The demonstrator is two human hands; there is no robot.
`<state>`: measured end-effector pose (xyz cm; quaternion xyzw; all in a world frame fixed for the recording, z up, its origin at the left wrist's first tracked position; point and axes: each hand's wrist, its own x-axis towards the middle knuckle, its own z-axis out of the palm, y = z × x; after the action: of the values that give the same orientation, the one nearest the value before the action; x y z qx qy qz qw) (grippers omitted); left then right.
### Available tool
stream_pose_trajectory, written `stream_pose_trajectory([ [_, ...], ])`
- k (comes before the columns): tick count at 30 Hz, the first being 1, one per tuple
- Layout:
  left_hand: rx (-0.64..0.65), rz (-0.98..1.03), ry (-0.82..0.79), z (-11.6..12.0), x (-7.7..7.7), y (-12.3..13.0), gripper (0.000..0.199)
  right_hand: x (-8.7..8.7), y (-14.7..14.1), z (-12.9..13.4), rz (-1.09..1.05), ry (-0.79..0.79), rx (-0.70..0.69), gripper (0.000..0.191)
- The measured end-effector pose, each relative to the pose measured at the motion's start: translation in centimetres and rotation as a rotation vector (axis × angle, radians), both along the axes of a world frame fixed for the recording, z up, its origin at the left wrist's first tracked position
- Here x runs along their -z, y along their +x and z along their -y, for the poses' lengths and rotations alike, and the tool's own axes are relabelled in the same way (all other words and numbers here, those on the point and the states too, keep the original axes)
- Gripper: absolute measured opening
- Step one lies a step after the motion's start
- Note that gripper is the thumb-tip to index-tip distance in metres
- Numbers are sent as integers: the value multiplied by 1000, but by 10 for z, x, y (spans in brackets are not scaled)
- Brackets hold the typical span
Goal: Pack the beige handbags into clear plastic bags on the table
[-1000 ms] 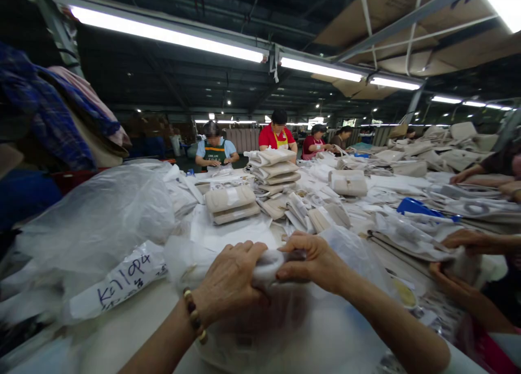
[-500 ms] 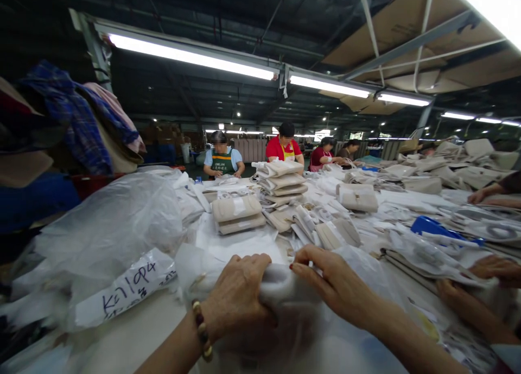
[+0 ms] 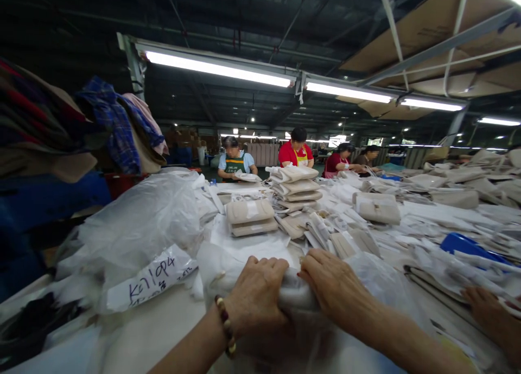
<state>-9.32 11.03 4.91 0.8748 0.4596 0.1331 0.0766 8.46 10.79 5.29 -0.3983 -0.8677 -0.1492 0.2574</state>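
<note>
dark roofing spreads over a long workroom, with lit tubes hung above the work table. from my seat at the feed, goods crowd the pale tabletop, and the clearest room to move is the bare strip between the left forearm and the labelled bag. a big heap of crumpled, cloudy plastic bulges along the left side, soft and glossy, its edge running to the white labelled bag with dark handwriting. ahead, beige folded bags stand in a stack, smooth flat slabs with rounded edges, near a shorter pair lying on white sheeting.

the wrapped bundle is at front centre, pale and roll-edged under filmy plastic, its lower part blurred. both my hands are closed on it: the left hand clasps over the top with the thumb lower down, and the right hand presses bent fingers on the right end, their undersides hidden from me. the two sit just apart, a short length of roll showing between.

right of that, space is tighter: loose film, then a flat beige piece with a dark edge, where a co-worker's hand reaches in. a hard blue plastic piece lies beyond it. smallest, a bracelet of round brown and yellowish beads circles the left wrist.
</note>
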Motion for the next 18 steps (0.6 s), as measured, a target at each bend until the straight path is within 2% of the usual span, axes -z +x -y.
stream_pose_trajectory([
  [2,29,11,-3,-1,-2,-5,82,10,-1,1,29,156,-1,25],
  [5,45,17,-8,-3,-9,-21,97,21,-1,2,-1,235,13,24],
  [6,33,16,-6,-5,-11,-28,91,23,0,3,-19,241,17,24],
  [9,-19,-5,39,-12,-16,-50,49,27,0,4,-89,230,14,24],
  [11,-35,-16,62,-17,-17,-62,30,29,-1,4,-142,226,0,24],
  [15,-18,69,10,-24,-16,-75,24,32,-2,0,-196,226,0,24],
  [18,-60,146,41,-25,-12,-76,20,33,-2,-3,-222,242,-9,23],
])
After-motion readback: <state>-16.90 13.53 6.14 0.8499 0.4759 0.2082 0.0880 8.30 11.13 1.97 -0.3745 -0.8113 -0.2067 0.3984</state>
